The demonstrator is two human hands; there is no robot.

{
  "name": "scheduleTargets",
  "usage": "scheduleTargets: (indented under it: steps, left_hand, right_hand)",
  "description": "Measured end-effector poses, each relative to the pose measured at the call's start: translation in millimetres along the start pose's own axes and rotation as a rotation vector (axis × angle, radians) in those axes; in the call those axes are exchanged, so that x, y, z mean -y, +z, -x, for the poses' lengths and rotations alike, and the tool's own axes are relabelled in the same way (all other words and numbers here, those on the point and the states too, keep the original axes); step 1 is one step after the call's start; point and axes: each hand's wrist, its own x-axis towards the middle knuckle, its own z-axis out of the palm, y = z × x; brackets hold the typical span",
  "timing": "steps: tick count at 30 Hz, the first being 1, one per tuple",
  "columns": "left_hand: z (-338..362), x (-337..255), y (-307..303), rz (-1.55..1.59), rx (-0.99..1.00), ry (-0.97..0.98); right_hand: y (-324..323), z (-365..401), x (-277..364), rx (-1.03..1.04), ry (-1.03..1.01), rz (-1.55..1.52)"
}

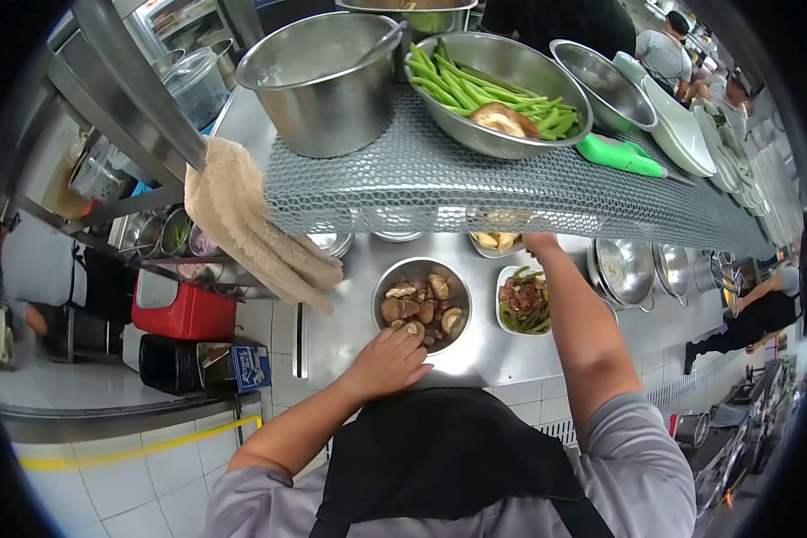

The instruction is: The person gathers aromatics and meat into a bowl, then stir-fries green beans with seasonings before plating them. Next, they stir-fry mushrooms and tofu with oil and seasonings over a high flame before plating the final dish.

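Note:
My left hand [388, 366] is closed over the near-left rim of a round metal bowl [465, 303], fingers curled inward beside the mushrooms. Brown mushrooms [428, 312], some whole and some cut, fill that bowl on the steel counter. My right arm stretches forward past a white dish [502, 325] of green vegetables and reddish-brown pieces. At the shelf's lower edge, my right hand [537, 243] shows only in part, next to a bowl of pale yellow pieces [496, 240]. The shelf hides its fingers.
Above the counter, a mesh-covered shelf [350, 193] carries a metal pot [318, 108], a bowl of green beans [484, 90] and a green-handled tool [620, 155]. A beige towel [233, 211] hangs left. Metal bowls [625, 269] stand right. Other people are at both sides.

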Motion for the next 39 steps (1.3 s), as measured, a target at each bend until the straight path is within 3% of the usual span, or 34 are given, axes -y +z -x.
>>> scheduleTargets:
  steps: [1,3,4,5,7,11,14,16,19,25,28,32,34,39]
  left_hand:
    - [1,2,-5,0.1,-0.015,-0.07]
    - [-3,8,-17,0.13,-0.057,-0.123]
    - [-6,13,-21,0.156,-0.096,-0.185]
    - [-13,19,-24,0.158,-0.098,-0.172]
    - [-38,33,-30,0.101,-0.291,-0.113]
    - [-103,43,-51,0.19,-0.293,-0.068]
    - [-133,37,-48,0.171,-0.191,0.052]
    - [-137,29,-43,0.009,0.17,0.047]
    - [-119,5,-31,-0.011,0.279,0.118]
    - [-103,-8,1,0.115,0.251,0.252]
    - [-106,-6,5,0.201,0.176,0.241]
    - [-104,7,-26,0.503,0.021,0.11]
    - [-97,17,-49,0.687,-0.017,-0.219]
    - [-60,57,-21,0.356,0.129,-0.245]
  right_hand:
    - [3,-1,-2,-0.008,0.004,0.0]
    - [9,2,-14,-0.012,-0.001,-0.65]
    - [-2,31,3,-0.083,-0.057,-0.743]
    - [-1,32,-4,-0.096,-0.054,-0.745]
    - [-6,35,-15,-0.044,0.1,-0.756]
    - [-26,103,-8,-0.073,-0.163,-0.75]
    - [-8,143,-14,-0.102,-0.185,-0.758]
    - [0,188,4,-0.049,-0.052,-0.836]
    - [37,221,-16,-0.018,-0.027,-0.909]
    - [63,262,-45,-0.041,0.128,-1.124]
    - [67,257,-54,-0.068,0.088,-1.077]
    - [61,255,-46,-0.122,0.089,-1.051]
    - [60,254,-46,-0.125,0.078,-1.046]
    - [64,251,-53,-0.102,0.084,-1.037]
